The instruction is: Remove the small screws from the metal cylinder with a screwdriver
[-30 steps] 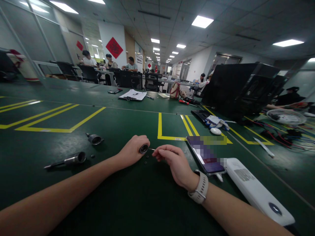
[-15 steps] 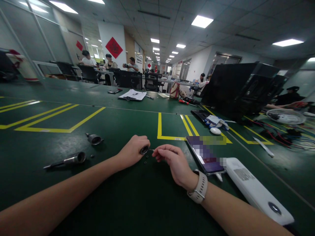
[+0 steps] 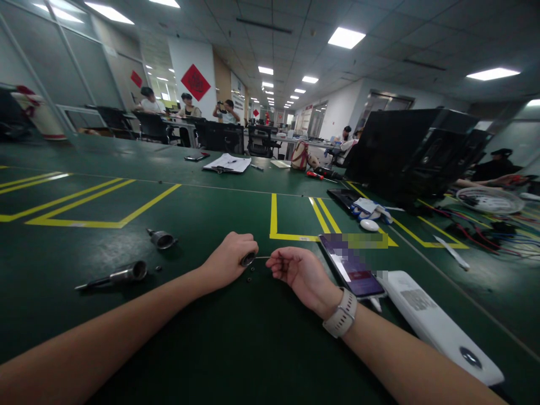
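Note:
My left hand (image 3: 230,260) rests on the green table (image 3: 236,343) with its fingers closed round a small dark metal cylinder (image 3: 247,259), open end facing right. My right hand (image 3: 297,271) is just right of it, fingers pinched on a thin metal pin (image 3: 262,257) whose tip points into the cylinder's mouth. A light watch sits on my right wrist. Tiny dark rings (image 3: 250,278) lie on the table under my hands.
A metal tube with a rod (image 3: 120,275) and a short metal socket (image 3: 162,239) lie to the left. A phone (image 3: 352,267) and a white box (image 3: 439,326) lie to the right. Cables, a black case and seated people are farther off.
My right hand has turned palm-up and drawn slightly right, leaving more of the thin pin showing between the hands. My left hand has hardly moved.

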A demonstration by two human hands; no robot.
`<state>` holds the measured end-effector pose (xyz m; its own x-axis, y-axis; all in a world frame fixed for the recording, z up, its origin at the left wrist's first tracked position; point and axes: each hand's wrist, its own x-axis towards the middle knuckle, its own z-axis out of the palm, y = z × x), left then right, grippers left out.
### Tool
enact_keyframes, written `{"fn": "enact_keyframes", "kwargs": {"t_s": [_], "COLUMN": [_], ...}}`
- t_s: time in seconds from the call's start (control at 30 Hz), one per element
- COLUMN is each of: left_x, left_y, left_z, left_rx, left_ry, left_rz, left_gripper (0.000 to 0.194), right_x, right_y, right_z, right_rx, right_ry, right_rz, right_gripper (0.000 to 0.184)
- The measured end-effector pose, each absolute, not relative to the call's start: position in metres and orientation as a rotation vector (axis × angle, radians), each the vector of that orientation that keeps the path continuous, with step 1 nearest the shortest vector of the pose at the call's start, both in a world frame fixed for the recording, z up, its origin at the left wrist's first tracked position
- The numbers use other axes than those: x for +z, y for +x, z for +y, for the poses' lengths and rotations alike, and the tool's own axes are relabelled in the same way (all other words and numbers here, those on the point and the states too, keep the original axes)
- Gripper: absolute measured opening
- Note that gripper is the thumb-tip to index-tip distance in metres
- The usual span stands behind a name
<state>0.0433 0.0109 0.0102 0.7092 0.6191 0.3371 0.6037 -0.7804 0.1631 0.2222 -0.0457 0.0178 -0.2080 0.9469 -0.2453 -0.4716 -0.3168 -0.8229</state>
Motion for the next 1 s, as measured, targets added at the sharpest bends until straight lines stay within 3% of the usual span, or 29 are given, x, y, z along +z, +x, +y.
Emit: {"fn": "enact_keyframes", "kwargs": {"t_s": [0.37,0.83,1.0], "left_x": [0.011,0.009,0.02], "left_y": [0.044,0.042,0.039], "left_z": [0.012,0.016,0.006], "left_rx": [0.573,0.65,0.504], "left_ry": [2.837,2.57,2.52], "left_rz": [1.073,1.272,1.254], "left_gripper": [0.012,0.002,0.021], "right_x": [0.018,0.006,0.001], "right_y": [0.219,0.215,0.213], "right_z": [-0.048,-0.051,-0.052], "right_rx": [1.612,1.209,1.142], "right_ry": [-1.003,-1.006,-1.052], "right_rz": [-0.785,-0.935,-1.058], "right_gripper": [0.012,0.009,0.012]}}
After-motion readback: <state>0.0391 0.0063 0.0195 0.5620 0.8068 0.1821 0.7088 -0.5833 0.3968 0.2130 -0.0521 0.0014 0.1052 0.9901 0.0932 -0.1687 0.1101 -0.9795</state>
